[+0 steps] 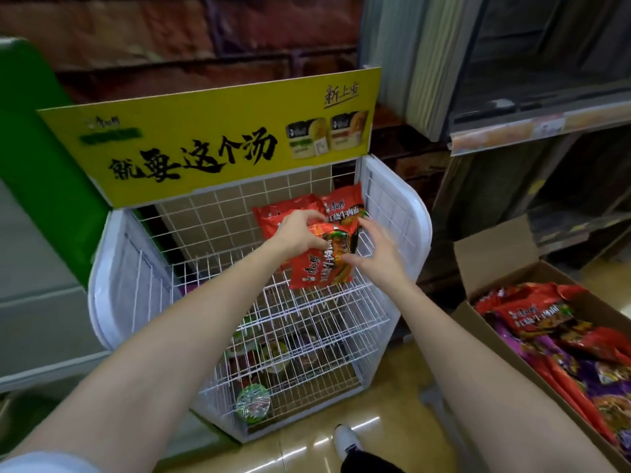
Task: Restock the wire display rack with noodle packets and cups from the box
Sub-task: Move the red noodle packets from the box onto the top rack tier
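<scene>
This is a shop, most likely a small supermarket or convenience store. A white wire display rack [307,302] stands on a glossy tiled floor [386,397], topped by a yellow promotional sign [205,145] printed with bold Chinese characters and pictures of packaged noodles. Red noodle packets [341,206] lean on its top shelf, and noodle cups [254,402] sit on the lower tiers. Beside it an open cardboard box [495,254] holds many more red and purple packets, stock for the shelves. To the right, store shelving [532,128] carries price-tag strips along its edge.
</scene>
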Demonstrator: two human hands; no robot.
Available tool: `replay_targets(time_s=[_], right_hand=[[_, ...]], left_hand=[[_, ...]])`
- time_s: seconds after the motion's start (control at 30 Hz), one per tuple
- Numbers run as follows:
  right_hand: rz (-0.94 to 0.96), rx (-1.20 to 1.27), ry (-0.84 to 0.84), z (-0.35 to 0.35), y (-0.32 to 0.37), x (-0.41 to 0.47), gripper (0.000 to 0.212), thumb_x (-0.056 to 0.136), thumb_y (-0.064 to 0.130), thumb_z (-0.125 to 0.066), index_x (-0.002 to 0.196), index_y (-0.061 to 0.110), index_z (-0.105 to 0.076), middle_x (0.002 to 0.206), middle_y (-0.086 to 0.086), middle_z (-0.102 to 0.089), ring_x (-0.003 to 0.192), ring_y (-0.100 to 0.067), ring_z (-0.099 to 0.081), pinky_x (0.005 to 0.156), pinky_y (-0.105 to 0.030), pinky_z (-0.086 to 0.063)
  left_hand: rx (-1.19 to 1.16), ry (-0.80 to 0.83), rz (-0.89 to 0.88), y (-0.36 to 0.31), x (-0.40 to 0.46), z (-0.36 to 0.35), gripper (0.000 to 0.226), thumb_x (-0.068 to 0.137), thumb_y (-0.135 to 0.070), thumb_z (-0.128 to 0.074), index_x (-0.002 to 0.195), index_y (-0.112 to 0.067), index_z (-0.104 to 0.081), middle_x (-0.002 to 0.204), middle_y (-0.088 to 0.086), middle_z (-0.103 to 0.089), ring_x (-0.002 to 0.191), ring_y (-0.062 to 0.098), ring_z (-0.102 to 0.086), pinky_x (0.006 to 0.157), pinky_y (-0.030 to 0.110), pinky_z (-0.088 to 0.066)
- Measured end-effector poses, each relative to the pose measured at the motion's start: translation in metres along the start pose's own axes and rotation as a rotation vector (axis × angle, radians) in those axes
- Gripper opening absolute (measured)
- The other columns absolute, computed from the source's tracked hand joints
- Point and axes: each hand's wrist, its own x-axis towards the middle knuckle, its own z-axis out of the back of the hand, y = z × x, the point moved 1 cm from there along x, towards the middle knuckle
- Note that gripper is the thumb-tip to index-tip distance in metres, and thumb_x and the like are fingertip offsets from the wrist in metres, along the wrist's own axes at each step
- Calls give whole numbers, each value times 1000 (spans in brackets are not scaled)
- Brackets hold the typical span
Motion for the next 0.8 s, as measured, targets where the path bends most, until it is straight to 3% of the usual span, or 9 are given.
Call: replay_targets(time_s=[0.07,0.2,0.3,0.37,0.43,0.5,0.63,0.8], right_hand=[[37,-27,38,-1,4,17,92,79,39,-84,154,37,-33,160,4,-30,147,-19,-28,120,-47,-29],[28,101,84,-3,-4,46,94,78,42,-84,153,47,-27,156,2,-34,141,-19,-37,112,-43,-40],[11,148,143,-6,-14,66,72,82,46,-80,143,52,-41,145,3,-48,129,-18,-51,104,-46,-49],[-26,221,135,-10,-24,75,49,88,36,-76,132,36,-55,127,2,-62,115,-17,-62,97,-49,-55],[-111,345,82,-14,-36,82,38,90,26,-75,125,25,-58,116,-1,-68,106,-20,-67,93,-52,-56],[-239,471,14,-17,-50,88,38,91,22,-75,125,21,-58,118,-4,-67,106,-24,-67,92,-54,-57],[-484,616,-87,-22,-78,100,45,94,23,-71,135,17,-52,125,-7,-63,109,-28,-65,76,-39,-60],[-763,1001,-191,-35,-94,118,36,94,18,-71,126,24,-56,123,-9,-65,107,-34,-68,82,-55,-61]], left_hand=[[44,-30,-61,-6,11,5,68,66,-24,-93,126,-24,-60,127,0,-63,114,20,-58,95,37,-52],[0,-46,-68,-15,33,8,74,64,-27,-95,125,-27,-53,124,-2,-58,111,20,-56,88,39,-54],[-69,-94,-69,-23,52,5,75,62,-28,-96,125,-24,-55,125,-6,-58,113,17,-54,86,31,-46],[-115,-142,-47,-27,63,0,71,64,-26,-95,124,-21,-58,123,-5,-61,111,14,-54,86,27,-42],[-161,-158,-24,-28,73,-9,65,68,-25,-93,123,-18,-59,116,-3,-62,107,13,-55,83,25,-42],[-204,-138,13,-24,82,-16,60,73,-26,-90,123,-15,-59,112,-1,-64,105,16,-60,82,25,-44],[-110,-74,139,-6,97,-26,58,77,-30,-87,125,-16,-59,119,1,-61,106,19,-59,86,31,-49],[-138,-9,238,6,110,-42,57,85,-7,-79,134,-15,-52,116,2,-55,89,25,-71,57,26,-59]])
